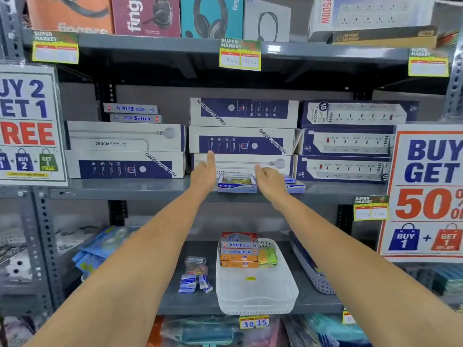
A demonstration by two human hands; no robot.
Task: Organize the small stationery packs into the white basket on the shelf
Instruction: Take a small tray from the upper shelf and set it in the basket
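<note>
Hands (204, 175) (269, 180) (both open) flank clip box (236, 182)

There are two hands, the left hand (204, 175) and the right hand (269, 180). One white basket (258, 294) sits on the low shelf. Five flat packs (239, 251) are piled in it, next to one stack of sticky notes (268, 257). One clip box (236, 182) is up between the hands. Six long white boxes (241, 112) and three blue boxes (350, 113) fill the middle shelf. Two big sale signs (426, 191) hang at the sides.
</note>
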